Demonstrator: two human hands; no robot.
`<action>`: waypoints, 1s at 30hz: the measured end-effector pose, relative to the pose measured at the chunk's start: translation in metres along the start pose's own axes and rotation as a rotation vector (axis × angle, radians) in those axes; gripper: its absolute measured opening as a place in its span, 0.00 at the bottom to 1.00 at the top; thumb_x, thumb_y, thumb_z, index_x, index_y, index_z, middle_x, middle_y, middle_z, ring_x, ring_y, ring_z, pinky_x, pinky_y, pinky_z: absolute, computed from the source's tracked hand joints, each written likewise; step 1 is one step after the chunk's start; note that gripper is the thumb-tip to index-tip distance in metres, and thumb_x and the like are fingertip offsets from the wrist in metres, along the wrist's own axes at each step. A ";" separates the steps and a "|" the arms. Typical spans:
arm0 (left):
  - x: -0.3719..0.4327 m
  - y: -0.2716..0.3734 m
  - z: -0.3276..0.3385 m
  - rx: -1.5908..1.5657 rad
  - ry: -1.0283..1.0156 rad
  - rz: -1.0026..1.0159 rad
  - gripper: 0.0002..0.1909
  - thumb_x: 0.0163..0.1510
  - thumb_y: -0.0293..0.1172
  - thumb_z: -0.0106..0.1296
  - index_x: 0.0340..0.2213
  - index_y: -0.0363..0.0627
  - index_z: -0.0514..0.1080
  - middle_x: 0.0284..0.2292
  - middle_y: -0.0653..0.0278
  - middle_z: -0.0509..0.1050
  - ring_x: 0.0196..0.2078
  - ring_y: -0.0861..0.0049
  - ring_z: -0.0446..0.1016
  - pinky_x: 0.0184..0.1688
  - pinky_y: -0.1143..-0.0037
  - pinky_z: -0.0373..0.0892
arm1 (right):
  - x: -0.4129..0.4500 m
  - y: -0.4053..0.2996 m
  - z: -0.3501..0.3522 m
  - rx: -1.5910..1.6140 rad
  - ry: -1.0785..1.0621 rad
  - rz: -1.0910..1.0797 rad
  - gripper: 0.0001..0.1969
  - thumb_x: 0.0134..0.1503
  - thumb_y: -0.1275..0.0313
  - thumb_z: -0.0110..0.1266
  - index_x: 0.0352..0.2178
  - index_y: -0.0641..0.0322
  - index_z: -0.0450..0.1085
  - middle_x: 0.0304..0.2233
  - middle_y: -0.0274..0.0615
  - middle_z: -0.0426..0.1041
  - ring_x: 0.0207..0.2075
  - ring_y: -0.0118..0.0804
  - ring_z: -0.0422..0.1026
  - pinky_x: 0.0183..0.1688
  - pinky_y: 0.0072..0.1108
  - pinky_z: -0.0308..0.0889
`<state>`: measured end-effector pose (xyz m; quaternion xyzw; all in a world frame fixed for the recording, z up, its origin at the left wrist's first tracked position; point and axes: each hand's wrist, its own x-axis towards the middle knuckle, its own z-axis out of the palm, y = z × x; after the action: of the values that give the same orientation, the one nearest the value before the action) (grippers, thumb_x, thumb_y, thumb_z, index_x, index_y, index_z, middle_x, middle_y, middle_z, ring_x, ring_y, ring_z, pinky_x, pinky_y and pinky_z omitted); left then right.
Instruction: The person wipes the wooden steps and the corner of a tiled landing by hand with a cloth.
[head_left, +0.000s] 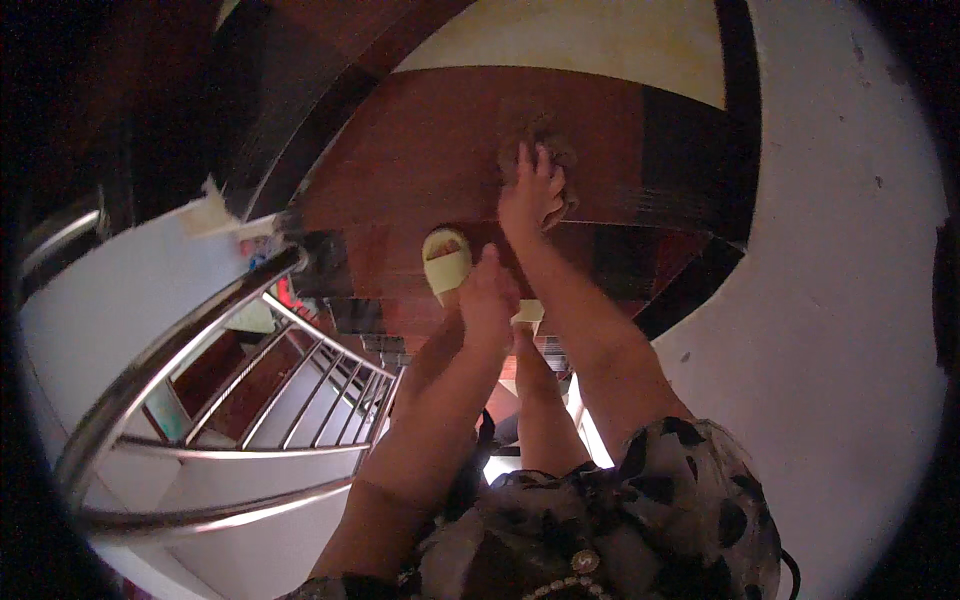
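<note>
My right hand (534, 191) presses a crumpled brown cloth (559, 150) onto the dark red-brown surface of a stair step (450, 150), its fingers spread over the cloth. Lower and to the left, my left hand (491, 289) hangs above the stairs near my leg; I see nothing in it, but its palm side is partly hidden and its finger pose is unclear. Beside it, a pale yellow slipper (447, 270) is on one foot. Part of the other slipper (529, 310) shows between my forearms.
A metal stair railing (172, 360) with several bars runs along the left. A white wall (832, 262) rises on the right, edged by black skirting (742, 150). More steps lie below my feet. A pale piece of cloth or paper (214, 214) lies near the railing's top.
</note>
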<state>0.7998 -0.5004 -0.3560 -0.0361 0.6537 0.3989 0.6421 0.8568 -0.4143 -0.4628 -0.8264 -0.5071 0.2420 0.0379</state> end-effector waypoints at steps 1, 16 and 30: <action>-0.006 -0.002 0.000 -0.008 0.011 0.006 0.23 0.55 0.43 0.39 0.10 0.51 0.53 0.08 0.73 0.53 0.09 0.86 0.50 0.11 0.80 0.46 | 0.005 0.008 -0.003 0.185 0.045 -0.046 0.32 0.42 0.77 0.50 0.51 0.45 0.55 0.56 0.39 0.47 0.56 0.51 0.45 0.53 0.39 0.47; -0.019 0.000 -0.034 -0.027 -0.015 0.065 0.24 0.54 0.46 0.41 0.10 0.51 0.54 0.09 0.74 0.53 0.11 0.88 0.50 0.13 0.82 0.47 | 0.082 0.135 -0.034 -0.329 0.227 0.145 0.34 0.46 0.52 0.48 0.55 0.45 0.48 0.58 0.36 0.42 0.55 0.56 0.45 0.50 0.48 0.50; -0.021 0.011 -0.057 -0.174 0.137 -0.106 0.22 0.55 0.44 0.41 0.12 0.49 0.57 0.10 0.74 0.55 0.14 0.88 0.52 0.16 0.83 0.49 | 0.057 -0.137 0.049 -0.387 0.121 -0.609 0.27 0.45 0.63 0.52 0.49 0.47 0.58 0.55 0.35 0.51 0.54 0.52 0.49 0.48 0.50 0.50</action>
<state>0.7513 -0.5353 -0.3405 -0.1536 0.6561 0.4161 0.6106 0.7440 -0.3085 -0.4837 -0.6421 -0.7632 0.0697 -0.0188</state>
